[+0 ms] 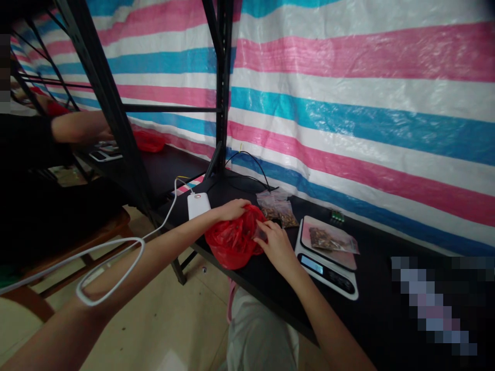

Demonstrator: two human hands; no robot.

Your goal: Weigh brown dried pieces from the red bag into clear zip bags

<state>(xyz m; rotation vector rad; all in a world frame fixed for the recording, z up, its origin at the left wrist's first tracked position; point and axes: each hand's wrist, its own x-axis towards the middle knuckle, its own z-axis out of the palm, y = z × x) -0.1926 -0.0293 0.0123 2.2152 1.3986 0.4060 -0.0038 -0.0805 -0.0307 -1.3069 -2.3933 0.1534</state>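
A crumpled red plastic bag (231, 246) sits at the table's front edge. My left hand (233, 209) grips the bag's upper rim, fingers closed on it. At the bag's right side, my right hand (274, 240) pinches what looks like a small clear plastic bag (260, 235) between thumb and fingers. To the right, a white digital scale (328, 288) with a lit display carries a clear zip bag of brown bits (328, 239). Behind my right hand lie more clear bags with small brown pieces (286, 214).
A white power bank (198, 205) with a white cable (144, 247) lies left of the red bag. A black metal post (223, 93) rises behind. At the left, a person's arm (81, 127) reaches over another table. Small green batteries (337, 216) lie behind the scale.
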